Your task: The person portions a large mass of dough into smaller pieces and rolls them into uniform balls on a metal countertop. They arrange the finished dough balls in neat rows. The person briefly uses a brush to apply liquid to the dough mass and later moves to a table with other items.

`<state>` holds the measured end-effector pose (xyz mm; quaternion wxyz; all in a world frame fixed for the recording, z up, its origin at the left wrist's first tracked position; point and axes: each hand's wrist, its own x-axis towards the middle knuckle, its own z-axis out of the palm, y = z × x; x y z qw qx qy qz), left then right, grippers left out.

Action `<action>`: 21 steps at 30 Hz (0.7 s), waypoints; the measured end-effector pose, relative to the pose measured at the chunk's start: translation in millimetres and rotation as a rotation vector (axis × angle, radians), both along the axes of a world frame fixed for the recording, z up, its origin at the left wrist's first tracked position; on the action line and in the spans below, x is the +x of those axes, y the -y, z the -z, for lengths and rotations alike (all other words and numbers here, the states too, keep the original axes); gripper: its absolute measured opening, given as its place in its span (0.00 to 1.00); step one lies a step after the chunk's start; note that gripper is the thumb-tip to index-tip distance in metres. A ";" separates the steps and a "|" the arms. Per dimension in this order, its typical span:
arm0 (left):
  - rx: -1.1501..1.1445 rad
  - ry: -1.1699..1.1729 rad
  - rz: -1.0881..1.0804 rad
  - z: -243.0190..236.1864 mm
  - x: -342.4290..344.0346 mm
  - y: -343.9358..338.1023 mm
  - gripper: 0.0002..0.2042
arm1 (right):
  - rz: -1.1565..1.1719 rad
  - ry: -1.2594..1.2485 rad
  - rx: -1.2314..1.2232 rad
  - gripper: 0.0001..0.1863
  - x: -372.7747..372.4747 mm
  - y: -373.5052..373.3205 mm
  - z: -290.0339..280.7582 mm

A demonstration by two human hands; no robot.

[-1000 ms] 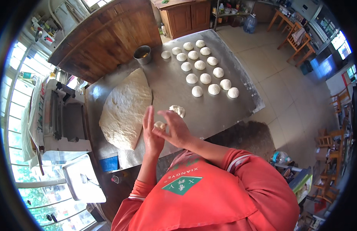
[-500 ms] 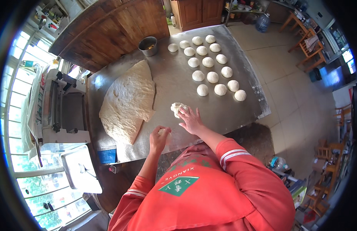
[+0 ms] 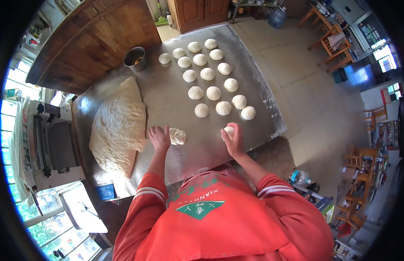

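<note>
My left hand [image 3: 159, 139] rests with fingers apart on the steel tabletop, between the large dough mass [image 3: 117, 126] and a rough small lump of dough [image 3: 178, 137], holding nothing that I can see. My right hand [image 3: 233, 144], further right, has its fingers curled round a pale dough ball [image 3: 229, 130]. Beyond it, several smooth dough balls [image 3: 213, 93] sit in loose rows on the steel table [image 3: 162, 104].
A metal pot [image 3: 135, 65] stands at the back, against a wooden board [image 3: 91, 43]. At the left are a machine [image 3: 54, 145], a white tray [image 3: 78, 202] and a blue flat item [image 3: 105, 191]. A tiled floor [image 3: 306, 122] and wooden chairs [image 3: 336, 43] are at the right.
My hands were together, then separated. My left hand, which was closed on dough, has opened and moved left. My right hand has left the rough lump and moved right, closing round a ball.
</note>
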<state>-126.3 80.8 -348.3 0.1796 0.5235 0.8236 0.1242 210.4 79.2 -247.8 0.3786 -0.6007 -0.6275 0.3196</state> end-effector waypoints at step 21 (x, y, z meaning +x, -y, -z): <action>0.405 0.561 0.068 -127.2 77.0 -30.8 0.13 | -0.174 -0.345 -0.282 0.15 -69.2 -38.6 -34.7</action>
